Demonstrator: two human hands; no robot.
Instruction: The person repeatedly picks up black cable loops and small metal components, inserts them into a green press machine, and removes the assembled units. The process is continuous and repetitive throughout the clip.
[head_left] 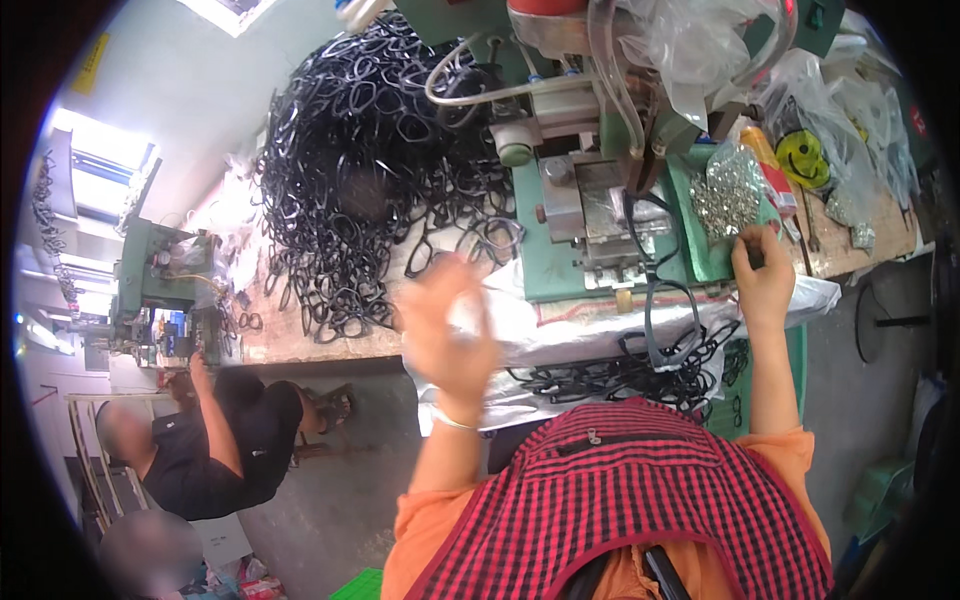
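My left hand [448, 325] is smeared by motion in front of the table edge, close to the heap of black eyeglass frames [340, 190]; its fingers cannot be made out. My right hand [764, 275] is at the edge of a pile of small shiny metal parts [726, 195] on a green tray [710, 262]. Its thumb and forefinger are pinched together, and whatever lies between them is too small to tell. Between my hands, one dark eyeglass frame [651, 275] sits at the green bench machine [560, 262], one rim at the fixture and the other hanging over the front edge.
Several more black frames lie on the silvery sheet [560, 345] across my lap. Clear hoses [605, 70] and plastic bags [690, 50] hang around the machine. An orange bottle [762, 155] stands behind the parts. Another person [220, 440] sits at a second green machine [160, 280] on the left.
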